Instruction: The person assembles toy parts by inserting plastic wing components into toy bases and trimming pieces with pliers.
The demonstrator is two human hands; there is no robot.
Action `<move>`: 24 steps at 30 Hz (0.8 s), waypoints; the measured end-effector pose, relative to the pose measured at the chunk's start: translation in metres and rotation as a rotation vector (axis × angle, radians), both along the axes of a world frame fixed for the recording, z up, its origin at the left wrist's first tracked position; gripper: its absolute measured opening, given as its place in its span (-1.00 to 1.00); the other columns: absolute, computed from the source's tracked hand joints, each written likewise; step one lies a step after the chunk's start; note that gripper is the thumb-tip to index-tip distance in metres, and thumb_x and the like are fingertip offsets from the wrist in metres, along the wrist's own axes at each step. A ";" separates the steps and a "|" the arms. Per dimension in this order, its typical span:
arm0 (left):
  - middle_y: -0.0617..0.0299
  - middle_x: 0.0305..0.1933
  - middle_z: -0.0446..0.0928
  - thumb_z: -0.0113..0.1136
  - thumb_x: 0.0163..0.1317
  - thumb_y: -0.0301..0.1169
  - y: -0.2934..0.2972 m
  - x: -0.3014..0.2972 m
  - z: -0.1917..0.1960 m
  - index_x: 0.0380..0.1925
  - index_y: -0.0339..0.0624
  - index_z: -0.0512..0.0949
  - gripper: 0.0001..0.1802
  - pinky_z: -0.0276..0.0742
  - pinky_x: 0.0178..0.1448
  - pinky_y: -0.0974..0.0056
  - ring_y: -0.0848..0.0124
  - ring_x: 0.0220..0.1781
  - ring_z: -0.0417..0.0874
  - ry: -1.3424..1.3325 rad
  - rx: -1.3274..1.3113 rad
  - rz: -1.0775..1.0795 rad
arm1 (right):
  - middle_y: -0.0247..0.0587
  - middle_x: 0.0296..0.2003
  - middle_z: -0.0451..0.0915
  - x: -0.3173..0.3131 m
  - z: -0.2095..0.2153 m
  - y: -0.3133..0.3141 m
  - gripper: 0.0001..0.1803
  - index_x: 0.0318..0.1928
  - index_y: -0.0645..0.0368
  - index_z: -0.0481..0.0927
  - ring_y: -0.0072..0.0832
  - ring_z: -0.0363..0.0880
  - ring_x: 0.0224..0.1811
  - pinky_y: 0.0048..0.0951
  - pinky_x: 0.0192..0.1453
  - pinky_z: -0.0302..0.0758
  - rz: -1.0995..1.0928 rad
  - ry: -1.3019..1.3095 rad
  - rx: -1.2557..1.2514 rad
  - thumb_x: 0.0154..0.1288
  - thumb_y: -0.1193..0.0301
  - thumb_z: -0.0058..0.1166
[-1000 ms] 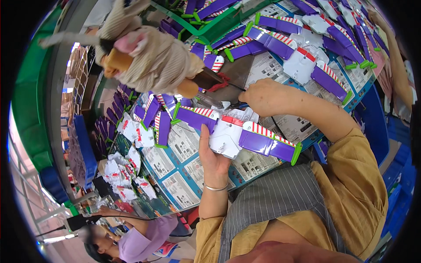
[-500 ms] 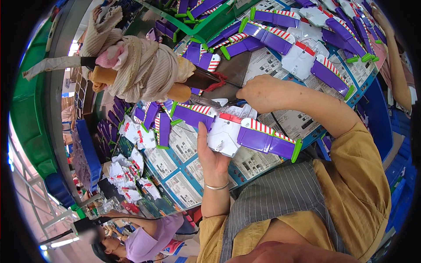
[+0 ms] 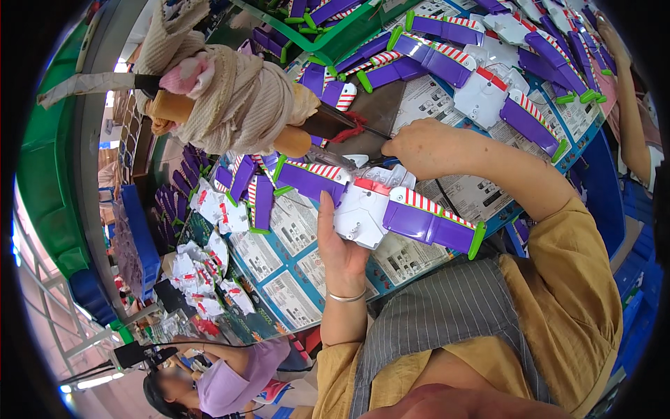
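Observation:
My left hand [image 3: 345, 262] is closed on a toy wing pack [image 3: 363, 215], thumb along its near left side. The pack has a white middle, a red strip, and purple wings with red-and-white striped edges and green tips. Just beyond it, my right hand [image 3: 429, 149] is closed, fingertips pinched at the end of a thin dark rod [image 3: 375, 131]; what they hold is too small to make out. The rod runs left toward a thick cloth-wrapped bundle [image 3: 237, 105]. A clear plastic piece [image 3: 385, 176] lies between the right hand and the pack.
More wing packs [image 3: 481, 98] cover the far right of the table, its printed sheets [image 3: 293, 269] showing. White parts [image 3: 199, 269] are heaped at the left. A green bin [image 3: 335, 42] stands at the far side. Another person [image 3: 230, 384] sits at lower left; a co-worker's arm [image 3: 631, 126] is at right.
The view has shifted slightly, so the hands and pack appear a little further right. Both hands keep nearly the same pose, and the pack stays in my left hand.

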State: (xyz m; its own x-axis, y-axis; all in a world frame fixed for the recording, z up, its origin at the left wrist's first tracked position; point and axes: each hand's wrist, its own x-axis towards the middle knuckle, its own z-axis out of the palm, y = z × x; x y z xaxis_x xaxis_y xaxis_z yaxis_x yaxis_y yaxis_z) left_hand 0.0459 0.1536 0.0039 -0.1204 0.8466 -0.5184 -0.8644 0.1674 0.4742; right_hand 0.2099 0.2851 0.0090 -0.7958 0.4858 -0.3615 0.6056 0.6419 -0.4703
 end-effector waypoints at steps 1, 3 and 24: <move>0.02 0.06 0.49 -0.05 0.33 -0.16 0.000 -0.001 0.000 0.09 -0.24 0.36 -0.55 0.47 0.15 0.02 0.15 0.07 0.54 -0.012 0.001 -0.014 | 0.08 -0.34 0.59 0.000 0.001 0.000 -0.70 -0.16 0.23 0.53 -0.05 0.59 -0.22 -0.13 -0.11 0.49 -0.007 0.005 -0.005 0.01 0.50 0.02; 0.02 0.06 0.49 -0.06 0.33 -0.16 0.000 -0.001 0.000 0.09 -0.24 0.36 -0.55 0.47 0.15 0.02 0.15 0.08 0.53 -0.024 0.002 -0.030 | 0.08 -0.34 0.59 0.001 0.001 0.000 -0.69 -0.16 0.23 0.53 -0.05 0.59 -0.22 -0.13 -0.11 0.49 -0.017 0.009 -0.010 0.01 0.49 0.02; 0.12 0.17 0.39 -0.09 0.35 -0.11 -0.095 0.021 -0.015 0.19 -0.17 0.24 -0.48 0.39 0.22 0.12 0.28 0.18 0.45 -0.111 -0.050 -0.160 | -0.01 -0.49 0.59 0.005 0.010 -0.050 -0.80 -0.31 0.15 0.55 -0.08 0.60 -0.37 -0.09 -0.26 0.46 0.343 -0.156 0.187 0.01 0.37 0.04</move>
State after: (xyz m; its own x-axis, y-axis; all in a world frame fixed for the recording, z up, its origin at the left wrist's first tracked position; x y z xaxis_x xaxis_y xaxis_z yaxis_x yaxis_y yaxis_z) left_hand 0.0666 0.0589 -0.0115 0.0732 0.8233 -0.5629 -0.8714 0.3274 0.3654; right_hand 0.2151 0.2354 0.0189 -0.8657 0.2705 -0.4212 0.3962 0.8845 -0.2464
